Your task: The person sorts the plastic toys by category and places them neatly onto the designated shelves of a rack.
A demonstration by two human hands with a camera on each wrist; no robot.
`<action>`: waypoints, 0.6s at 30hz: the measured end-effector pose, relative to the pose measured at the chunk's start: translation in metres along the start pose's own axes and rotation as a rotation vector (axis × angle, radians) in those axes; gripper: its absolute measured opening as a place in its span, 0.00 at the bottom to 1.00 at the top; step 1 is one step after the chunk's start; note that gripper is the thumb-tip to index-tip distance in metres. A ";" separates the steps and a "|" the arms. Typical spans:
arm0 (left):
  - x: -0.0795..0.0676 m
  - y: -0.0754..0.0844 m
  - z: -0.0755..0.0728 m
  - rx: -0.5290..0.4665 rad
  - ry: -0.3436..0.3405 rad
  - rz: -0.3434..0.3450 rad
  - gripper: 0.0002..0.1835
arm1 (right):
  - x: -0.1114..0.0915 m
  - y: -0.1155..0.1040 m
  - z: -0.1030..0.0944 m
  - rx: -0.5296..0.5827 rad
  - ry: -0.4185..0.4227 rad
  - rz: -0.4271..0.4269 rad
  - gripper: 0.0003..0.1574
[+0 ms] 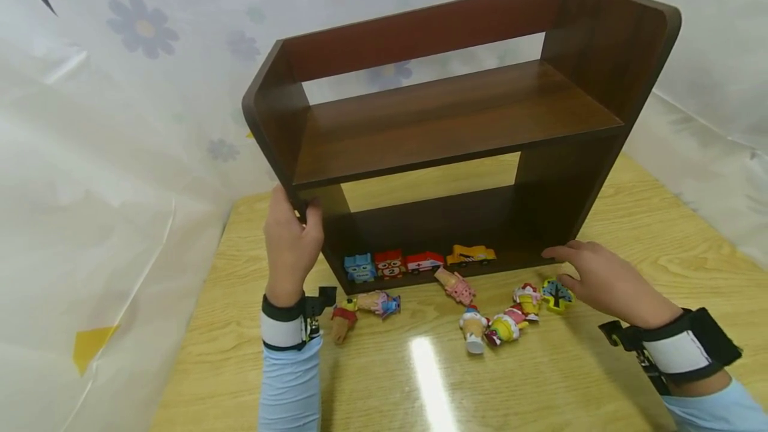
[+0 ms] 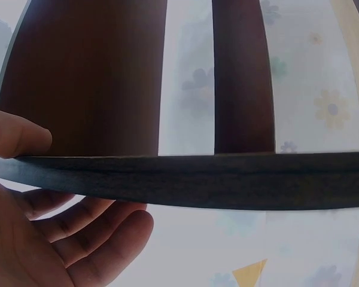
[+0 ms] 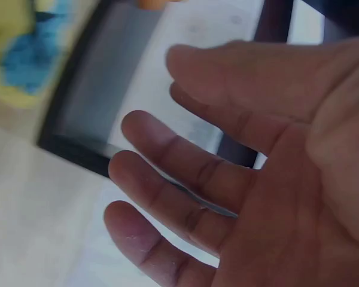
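Observation:
A dark brown two-tier wooden shelf (image 1: 456,109) stands on the table, slanted in the head view. My left hand (image 1: 290,239) grips the edge of its left side panel, thumb on the inner face and fingers outside, as the left wrist view also shows. My right hand (image 1: 612,282) hovers by the shelf's lower right corner with loosely extended fingers and an empty palm. Close to its thumb lies a yellow-and-blue tree toy (image 1: 557,295). On the lower board sit a blue owl block (image 1: 360,268), a red owl block (image 1: 390,264), a red ambulance (image 1: 425,262) and a yellow vehicle (image 1: 471,255).
Several small figures lie on the wooden table (image 1: 384,379) before the shelf: a pink one (image 1: 457,287), a white-capped one (image 1: 473,329), a yellow-and-pink one (image 1: 506,325), a brown one (image 1: 343,323). Flowered white sheeting (image 1: 144,112) hangs behind and at both sides.

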State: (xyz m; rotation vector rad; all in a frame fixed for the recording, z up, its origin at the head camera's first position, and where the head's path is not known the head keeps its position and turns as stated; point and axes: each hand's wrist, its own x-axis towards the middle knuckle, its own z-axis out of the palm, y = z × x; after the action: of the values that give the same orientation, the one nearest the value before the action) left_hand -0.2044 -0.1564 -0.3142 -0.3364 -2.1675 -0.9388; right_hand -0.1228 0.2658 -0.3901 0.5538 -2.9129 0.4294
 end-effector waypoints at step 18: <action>-0.001 -0.001 0.000 -0.005 0.007 0.023 0.21 | -0.019 0.019 0.036 0.088 -0.116 0.092 0.31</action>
State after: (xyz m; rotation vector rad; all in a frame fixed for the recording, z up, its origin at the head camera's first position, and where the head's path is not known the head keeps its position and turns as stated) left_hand -0.2043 -0.1574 -0.3155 -0.3591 -2.1513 -0.9315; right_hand -0.1157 0.2783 -0.4324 0.4723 -3.0518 0.5574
